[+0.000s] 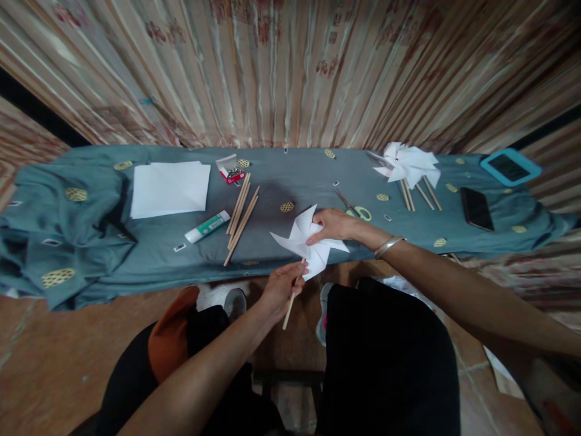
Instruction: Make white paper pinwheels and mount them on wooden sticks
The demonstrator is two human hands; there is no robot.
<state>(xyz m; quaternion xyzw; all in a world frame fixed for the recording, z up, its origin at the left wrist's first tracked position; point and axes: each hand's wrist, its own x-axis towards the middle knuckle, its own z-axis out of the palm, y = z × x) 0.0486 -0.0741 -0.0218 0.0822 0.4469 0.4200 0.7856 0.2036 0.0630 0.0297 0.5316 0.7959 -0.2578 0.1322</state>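
Note:
A white paper pinwheel (313, 251) is held over the near edge of the cloth-covered table. My left hand (282, 287) is closed around its thin wooden stick (288, 312), whose lower end pokes out below the fingers. Above it, my right hand (333, 225) grips the pinwheel's middle, thumb in front and the other fingers partly hidden by the paper. Whether a pin sits at the centre is hidden. Scissors (358, 212) with pale green handles lie just beyond my right hand. Several loose wooden sticks (242, 221) rest to the left of the pinwheel.
On the left are white paper sheets (170, 191), a glue stick (207, 227) and an open red box (231, 172) of small metal pins. Finished-looking pinwheels (411, 163) lie at the right, beside a black phone (476, 209) and a blue-framed device (511, 168). A pleated curtain (290, 72) hangs behind.

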